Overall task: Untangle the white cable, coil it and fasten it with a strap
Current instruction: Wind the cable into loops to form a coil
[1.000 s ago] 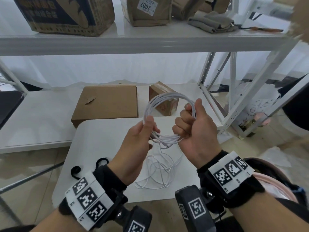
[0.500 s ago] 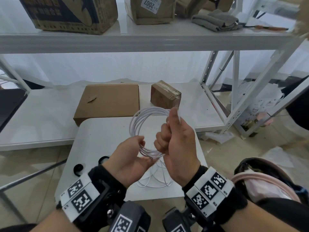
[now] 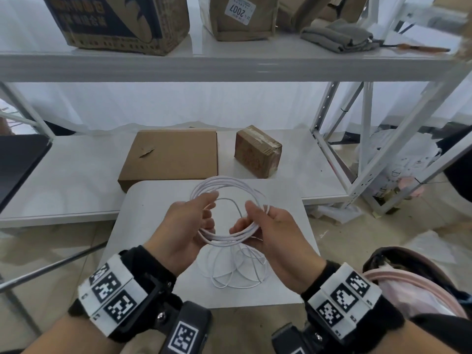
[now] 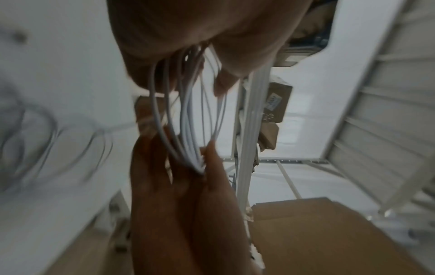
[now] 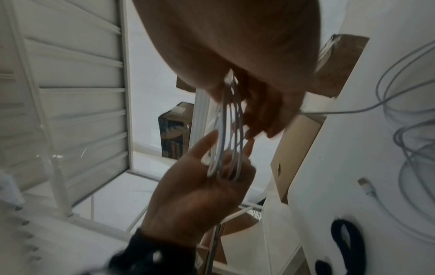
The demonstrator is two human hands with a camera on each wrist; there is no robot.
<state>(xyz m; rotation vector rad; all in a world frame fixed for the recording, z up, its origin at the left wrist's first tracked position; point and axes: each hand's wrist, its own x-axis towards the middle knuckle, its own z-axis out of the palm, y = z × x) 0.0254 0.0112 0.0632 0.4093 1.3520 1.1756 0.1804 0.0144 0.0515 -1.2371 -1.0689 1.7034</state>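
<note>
The white cable (image 3: 229, 180) is wound into a ring of several turns that I hold above the white table (image 3: 153, 208). My left hand (image 3: 208, 213) holds the ring's left side between thumb and fingers. My right hand (image 3: 245, 218), palm turned up, grips the near right side. The rest of the cable (image 3: 237, 274) hangs down and lies in loose loops on the table beneath my hands. In the right wrist view a cable plug (image 5: 366, 186) and a black strap (image 5: 348, 240) lie on the table. My left wrist hides the strap in the head view.
A flat cardboard box (image 3: 173, 154) and a small taped box (image 3: 258, 152) sit on the low shelf behind the table. A white rack upright (image 3: 329, 139) stands at the right. A pink bag (image 3: 408, 290) is by my right arm.
Both hands have come down and toward me. The ring has tipped from upright to nearly level. My right hand has turned from a thumb-up fist to a palm-up grip.
</note>
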